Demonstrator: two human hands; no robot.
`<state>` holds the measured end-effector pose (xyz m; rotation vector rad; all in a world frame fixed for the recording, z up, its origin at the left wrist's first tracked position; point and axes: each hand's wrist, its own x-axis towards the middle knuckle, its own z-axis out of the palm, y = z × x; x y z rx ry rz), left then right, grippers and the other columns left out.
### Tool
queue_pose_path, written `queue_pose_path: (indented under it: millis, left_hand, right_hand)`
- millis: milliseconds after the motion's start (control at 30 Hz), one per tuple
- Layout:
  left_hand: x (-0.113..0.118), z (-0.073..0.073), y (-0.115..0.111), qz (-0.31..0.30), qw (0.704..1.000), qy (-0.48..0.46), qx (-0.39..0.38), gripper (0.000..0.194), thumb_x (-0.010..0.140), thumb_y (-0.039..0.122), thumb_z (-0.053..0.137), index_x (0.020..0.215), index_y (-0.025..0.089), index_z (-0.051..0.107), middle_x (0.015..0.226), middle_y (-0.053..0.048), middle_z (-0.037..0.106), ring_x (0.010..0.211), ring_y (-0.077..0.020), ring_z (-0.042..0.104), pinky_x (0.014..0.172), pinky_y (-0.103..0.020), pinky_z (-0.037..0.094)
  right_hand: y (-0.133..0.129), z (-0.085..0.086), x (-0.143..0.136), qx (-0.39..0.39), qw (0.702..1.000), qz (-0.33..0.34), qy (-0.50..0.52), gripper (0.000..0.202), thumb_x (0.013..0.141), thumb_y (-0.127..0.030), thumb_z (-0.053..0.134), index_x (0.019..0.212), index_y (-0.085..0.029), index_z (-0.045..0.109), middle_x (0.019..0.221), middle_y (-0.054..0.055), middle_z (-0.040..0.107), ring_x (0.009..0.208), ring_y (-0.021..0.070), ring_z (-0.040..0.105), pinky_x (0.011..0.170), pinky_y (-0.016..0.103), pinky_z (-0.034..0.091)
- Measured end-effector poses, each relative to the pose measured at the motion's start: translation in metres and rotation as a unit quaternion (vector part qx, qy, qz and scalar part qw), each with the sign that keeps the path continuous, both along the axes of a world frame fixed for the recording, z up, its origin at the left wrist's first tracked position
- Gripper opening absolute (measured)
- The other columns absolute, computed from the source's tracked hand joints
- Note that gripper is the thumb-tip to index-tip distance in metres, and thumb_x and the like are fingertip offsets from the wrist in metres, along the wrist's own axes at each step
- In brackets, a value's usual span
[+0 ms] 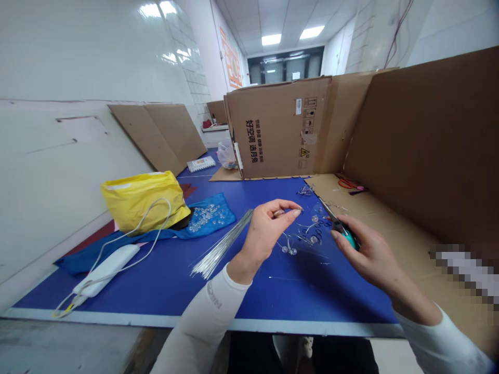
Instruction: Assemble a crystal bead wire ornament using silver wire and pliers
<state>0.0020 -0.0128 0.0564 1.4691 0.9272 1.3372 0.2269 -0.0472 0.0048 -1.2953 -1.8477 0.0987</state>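
Note:
My left hand point(268, 223) is raised over the middle of the blue table point(268, 301), thumb and forefinger pinched on something too small to make out. To its right, my right hand point(362, 241) holds long-nosed pliers point(345, 231) with green and black handles, their tip pointing up and left. Beneath and between the hands lie clear beads on wires point(289, 250) and dark rings point(317, 234). A bundle of straight silvery wires point(222, 246) lies left of my left hand. Small metal pieces point(305, 191) sit behind the hands.
A blue cloth point(228, 208) with clear beads point(206, 217), a yellow bag point(144, 200) and a white power strip point(107, 270) with a cable are at left. Cardboard walls point(280, 130) stand behind and right. Red-handled scissors point(349, 183) lie on cardboard at back right.

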Motion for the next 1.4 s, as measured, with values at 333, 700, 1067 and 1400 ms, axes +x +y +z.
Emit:
queue_pose_path:
  millis: [333,700,1067,1400]
  left_hand:
    - [0.002,0.003,-0.010,0.126,0.960,0.172,0.183,0.008,0.086,0.022,0.070,0.087,0.018,0.076,0.051,0.008,0.040,0.049,-0.0077,0.034,0.052,-0.025,0.028]
    - [0.004,-0.006,-0.010,0.213,0.877,0.250,0.351,0.005,0.088,0.018,0.071,0.089,0.020,0.075,0.057,0.005,0.062,0.048,-0.0084,0.048,0.057,-0.025,0.039]
    - [0.004,-0.003,-0.014,0.209,0.878,0.263,0.342,0.006,0.090,0.020,0.070,0.090,0.020,0.076,0.057,0.004,0.062,0.048,-0.0088,0.048,0.059,-0.025,0.039]
    - [0.003,-0.002,-0.014,0.202,0.886,0.265,0.323,0.009,0.090,0.021,0.068,0.091,0.020,0.077,0.058,0.003,0.064,0.051,-0.0100,0.050,0.061,-0.026,0.041]
  right_hand:
    - [-0.017,0.026,0.014,0.075,0.976,-0.004,-0.202,0.031,0.100,-0.039,0.051,0.121,-0.017,0.059,0.098,0.011,0.072,0.084,0.0253,0.072,0.072,0.037,0.057]
    - [-0.019,0.033,0.005,0.152,0.942,-0.029,-0.297,0.024,0.098,-0.028,0.053,0.114,-0.011,0.061,0.096,0.014,0.070,0.074,0.0249,0.067,0.064,0.038,0.050]
    - [-0.022,0.036,0.004,0.140,0.944,-0.033,-0.298,0.025,0.098,-0.030,0.051,0.112,-0.013,0.061,0.094,0.013,0.069,0.072,0.0244,0.065,0.064,0.038,0.048]
    - [-0.023,0.037,0.002,0.144,0.936,-0.045,-0.317,0.022,0.099,-0.029,0.048,0.108,-0.014,0.061,0.095,0.014,0.069,0.069,0.0240,0.064,0.061,0.037,0.047]
